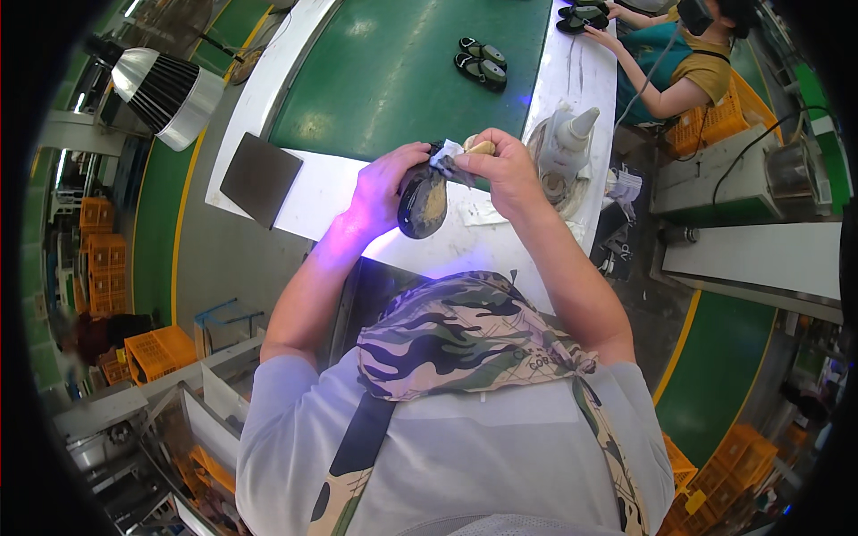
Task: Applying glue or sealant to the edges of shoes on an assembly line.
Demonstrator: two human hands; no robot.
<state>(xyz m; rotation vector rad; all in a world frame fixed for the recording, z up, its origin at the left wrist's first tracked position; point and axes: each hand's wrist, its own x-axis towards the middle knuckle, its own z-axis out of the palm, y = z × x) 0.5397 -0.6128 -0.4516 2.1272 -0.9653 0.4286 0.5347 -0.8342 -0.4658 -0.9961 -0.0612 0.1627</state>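
My left hand (382, 189) is closed around a black shoe (413, 213), whose tan insole (435, 204) faces up with the heel toward me. At the shoe's far end, my right hand (508, 174) pinches a crumpled whitish cloth (446, 155) marked with dark stains. A pale yellowish piece (481, 146) shows by the right fingertips; I cannot tell what it is. Purple-blue light falls on my left wrist and the white tabletop (331, 192). Farther off, a pair of black shoes (481, 64) rests on the green conveyor belt (393, 80).
Right of my right hand stands a whitish squeeze bottle (568, 143) with a conical nozzle. A dark flat panel (259, 179) lies at the table's left, near a metal lamp (170, 96). Across the belt's right side, a co-worker (666, 76) handles dark shoes (583, 18). Orange crates (161, 353) stand around.
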